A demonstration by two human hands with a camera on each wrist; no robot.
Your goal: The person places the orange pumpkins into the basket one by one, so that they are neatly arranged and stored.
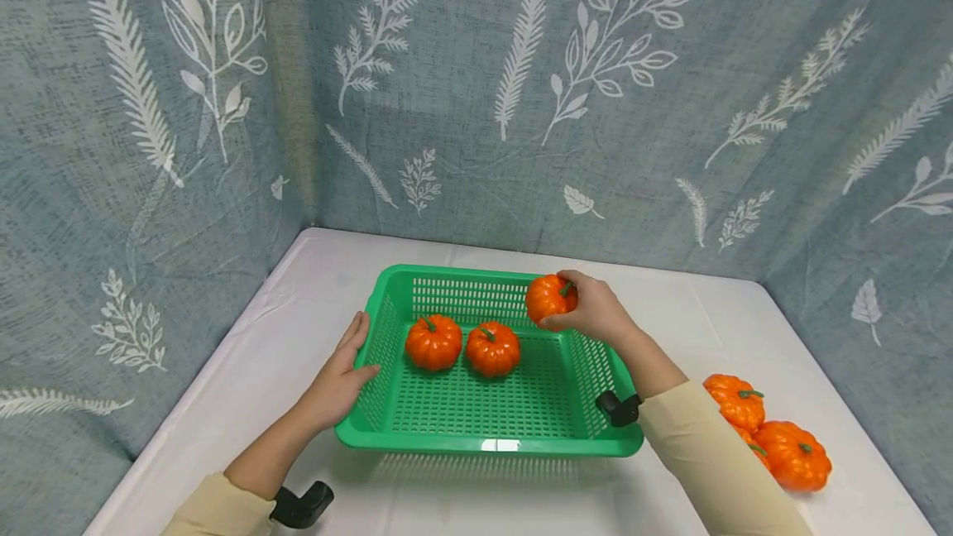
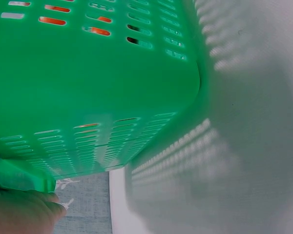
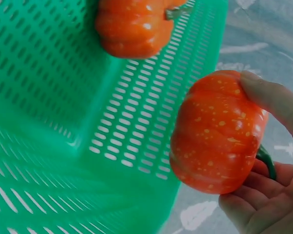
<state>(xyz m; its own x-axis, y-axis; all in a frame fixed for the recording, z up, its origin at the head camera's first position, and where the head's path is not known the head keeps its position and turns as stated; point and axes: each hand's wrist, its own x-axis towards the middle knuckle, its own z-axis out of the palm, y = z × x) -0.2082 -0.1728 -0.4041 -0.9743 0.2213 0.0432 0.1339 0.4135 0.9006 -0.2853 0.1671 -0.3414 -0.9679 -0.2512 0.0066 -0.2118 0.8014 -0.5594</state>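
Observation:
My right hand (image 1: 593, 310) holds a small orange pumpkin (image 1: 549, 299) with a green stem above the back right corner of a green plastic basket (image 1: 487, 445). In the right wrist view, the thumb and fingers of that hand (image 3: 276, 190) grip the held pumpkin (image 3: 217, 134) from opposite sides. Two more pumpkins, a left one (image 1: 434, 343) and a right one (image 1: 493, 350), sit side by side inside the basket. My left hand (image 1: 338, 383) rests on the basket's left rim, fingers fairly straight and thumb over the edge.
Several orange pumpkins (image 1: 791, 455) lie together on the white table (image 1: 692, 313) to the right of the basket, partly behind my right sleeve (image 1: 715, 453). A blue-grey curtain (image 1: 462, 172) with white leaf patterns surrounds the table at the back and sides.

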